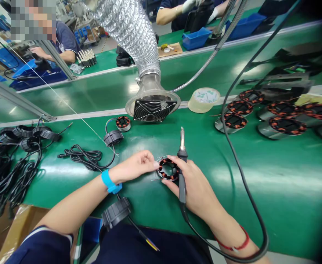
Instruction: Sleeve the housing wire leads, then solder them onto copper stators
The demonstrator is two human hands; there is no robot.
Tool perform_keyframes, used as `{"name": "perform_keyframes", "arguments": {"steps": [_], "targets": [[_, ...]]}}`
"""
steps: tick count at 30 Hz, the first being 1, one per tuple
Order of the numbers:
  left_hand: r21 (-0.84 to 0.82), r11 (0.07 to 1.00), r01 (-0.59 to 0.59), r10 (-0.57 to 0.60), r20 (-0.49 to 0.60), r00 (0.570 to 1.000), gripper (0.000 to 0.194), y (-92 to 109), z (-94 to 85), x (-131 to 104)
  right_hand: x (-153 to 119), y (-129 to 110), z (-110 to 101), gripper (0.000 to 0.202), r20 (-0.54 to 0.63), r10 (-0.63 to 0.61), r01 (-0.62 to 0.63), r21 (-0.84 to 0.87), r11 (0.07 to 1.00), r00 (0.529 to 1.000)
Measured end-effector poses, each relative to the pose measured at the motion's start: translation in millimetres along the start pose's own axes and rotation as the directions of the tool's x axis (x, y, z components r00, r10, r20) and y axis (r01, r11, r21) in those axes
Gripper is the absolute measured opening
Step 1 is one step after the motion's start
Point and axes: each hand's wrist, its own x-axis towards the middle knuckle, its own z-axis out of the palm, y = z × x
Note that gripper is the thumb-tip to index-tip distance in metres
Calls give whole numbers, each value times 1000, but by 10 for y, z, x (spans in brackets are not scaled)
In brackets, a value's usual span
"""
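A ring-shaped stator [168, 169] with copper windings lies on the green bench in front of me. My right hand [195, 183] grips its right side between thumb and fingers, with a soldering iron [182, 161] also held in that hand, its tip pointing away from me. At the stator's left edge, my left hand [138, 165] has its fingers curled, thumb and fingertip touching the rim near some thin wires; whether it pinches a wire is too small to tell. A black round cap [116, 212] with a cable and coloured wire ends sits below my left wrist.
Beyond the stator stands a fume extractor [153, 106] on a foil duct. More stators [286, 126] and a tape roll [204, 99] are at the right. Black cables [17, 165] pile at the left, above a cardboard box [20, 227]. The iron's cord loops right. Two people work opposite.
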Motion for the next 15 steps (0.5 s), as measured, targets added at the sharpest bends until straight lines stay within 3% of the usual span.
{"name": "perform_keyframes", "arguments": {"steps": [3, 6, 10, 13, 15], "targets": [[255, 967, -2, -10, 46, 999, 36, -28, -15, -124, -10, 16, 7, 54, -14, 1, -1, 8, 1000, 1000], [327, 944, -43, 46, -1, 999, 23, -31, -49, -160, -8, 13, 17, 56, -17, -13, 14, 19, 1000, 1000], [100, 992, -81, 75, 63, 995, 25, -30, -64, -36, -10, -8, 42, 55, -41, -21, 22, 29, 999, 999], [-107, 994, 27, -10, 154, 988, 31, -61, -41, 87, -23, -8, 60, 57, -49, -2, 4, 34, 999, 999], [-171, 983, 68, -42, 152, 988, 37, -88, -29, 124, -30, 4, 65, 59, -61, 31, -30, 16, 999, 998]]}}
